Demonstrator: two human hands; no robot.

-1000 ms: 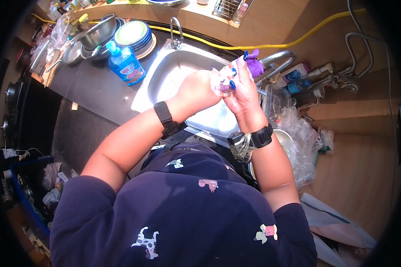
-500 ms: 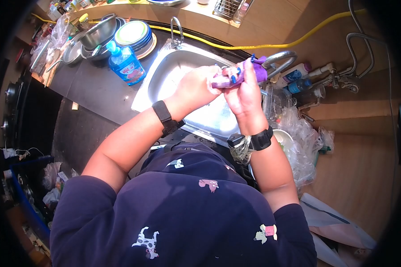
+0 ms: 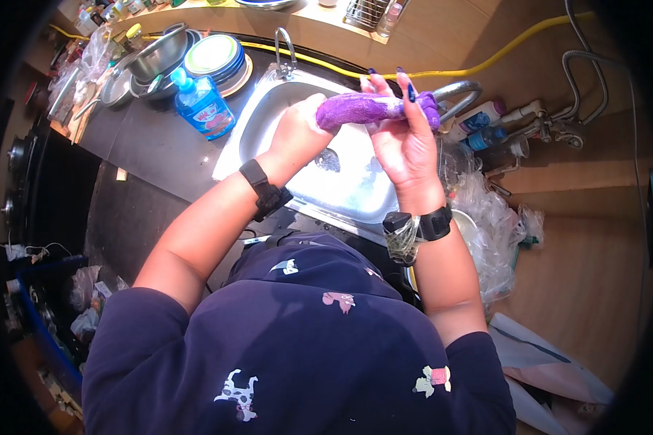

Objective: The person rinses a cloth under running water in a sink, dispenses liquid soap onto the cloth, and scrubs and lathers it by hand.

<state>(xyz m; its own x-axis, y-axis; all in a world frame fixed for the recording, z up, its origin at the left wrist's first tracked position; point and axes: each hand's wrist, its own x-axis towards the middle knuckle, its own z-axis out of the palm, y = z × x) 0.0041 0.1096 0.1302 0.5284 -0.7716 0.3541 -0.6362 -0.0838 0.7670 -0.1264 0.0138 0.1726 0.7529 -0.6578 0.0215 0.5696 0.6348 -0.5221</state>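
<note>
A purple cloth [image 3: 363,110], rolled into a long bundle with whitish suds on it, stretches between my hands above the sink [image 3: 319,188]. My left hand [image 3: 301,127] is closed round its left end, fingers hidden behind the wrist side. At the other end, my right hand [image 3: 406,145] grips the cloth between thumb and fingers; the fingers stand partly straight, with dark blue nails. Behind the cloth's right end a curved metal spout [image 3: 461,90] bends over. The sink's drain [image 3: 328,159] shows below the hands.
Left of the sink stand a blue soap bottle [image 3: 203,109], stacked plates [image 3: 214,54] and metal bowls [image 3: 159,54]. A small faucet [image 3: 286,51] rises at the back rim. A yellow hose [image 3: 486,67] runs along the wall. Plastic bags [image 3: 490,217] and bottles [image 3: 486,138] crowd the right.
The bunched cloth has been drawn out into a long roll. My right hand's fingers have straightened upward, and the left hand has shifted slightly left, widening the space between the hands.
</note>
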